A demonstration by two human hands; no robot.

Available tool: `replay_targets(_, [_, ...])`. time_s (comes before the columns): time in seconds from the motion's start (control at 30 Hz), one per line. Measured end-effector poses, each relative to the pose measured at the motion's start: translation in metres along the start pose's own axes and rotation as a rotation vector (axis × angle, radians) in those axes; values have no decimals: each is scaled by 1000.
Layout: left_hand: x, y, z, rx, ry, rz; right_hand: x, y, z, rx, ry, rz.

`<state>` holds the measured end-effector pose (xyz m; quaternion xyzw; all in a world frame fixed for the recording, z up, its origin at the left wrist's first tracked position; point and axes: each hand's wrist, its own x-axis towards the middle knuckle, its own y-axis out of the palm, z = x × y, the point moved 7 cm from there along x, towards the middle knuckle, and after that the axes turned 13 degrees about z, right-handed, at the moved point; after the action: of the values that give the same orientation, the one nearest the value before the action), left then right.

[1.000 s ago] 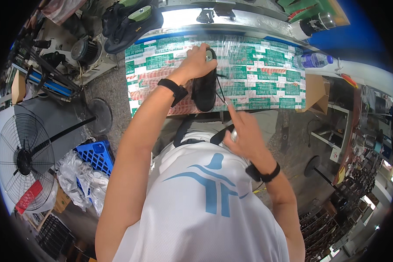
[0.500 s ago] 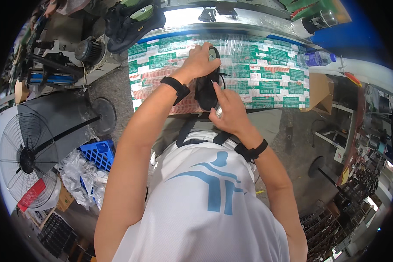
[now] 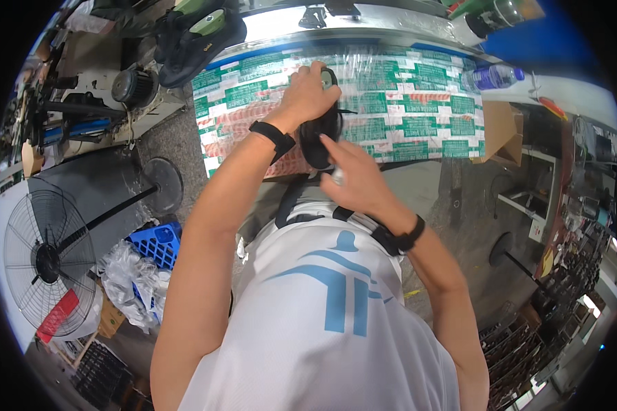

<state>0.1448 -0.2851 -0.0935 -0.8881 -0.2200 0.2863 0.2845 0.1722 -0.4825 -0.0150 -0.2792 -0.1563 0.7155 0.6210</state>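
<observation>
A black shoe (image 3: 315, 145) with a green insole lies lengthwise in front of me, its toe toward my body. My left hand (image 3: 306, 101) is closed round its heel end, and a dark lace sticks out to the right. Close to the toe, my right hand (image 3: 360, 179) has its index finger extended against or just over the shoe's upper. Its other fingers are curled round a small whitish object (image 3: 337, 176), mostly hidden in the hand, whose kind I cannot make out. Under the shoe is a work surface (image 3: 425, 120) covered in green and white printed tape.
More black shoes (image 3: 192, 44) with green insoles sit at the far left. A clear bottle with a purple cap (image 3: 497, 77) lies at the surface's right end, near a cardboard box (image 3: 502, 133). To my left are a fan (image 3: 46, 264) and a blue crate (image 3: 154, 245) with plastic bags.
My right hand has drawn slightly back toward the toe, its index fingertip lower on the shoe. The left hand keeps its hold on the heel. The whole view has shifted a little.
</observation>
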Motion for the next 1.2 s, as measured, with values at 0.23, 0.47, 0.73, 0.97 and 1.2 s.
replay_targets(0.23, [-5,-9,6,16,12,-17,-11,13,15,-129,-62,46])
replay_targets(0.47, [-1,-10,4,17,23,2,-6,-14,3,-143,-76,-100])
replay_targets(0.73, [0,-10,7,0,20,85,-18,-7,-6,-359,-32,-76])
replay_targets(0.97, [9,0,17,32,128,132,-93,2,4,-184,-21,-106])
replay_targets(1.2, [7,5,43,-319,173,3,-36,-18,-2,-105,-27,-274])
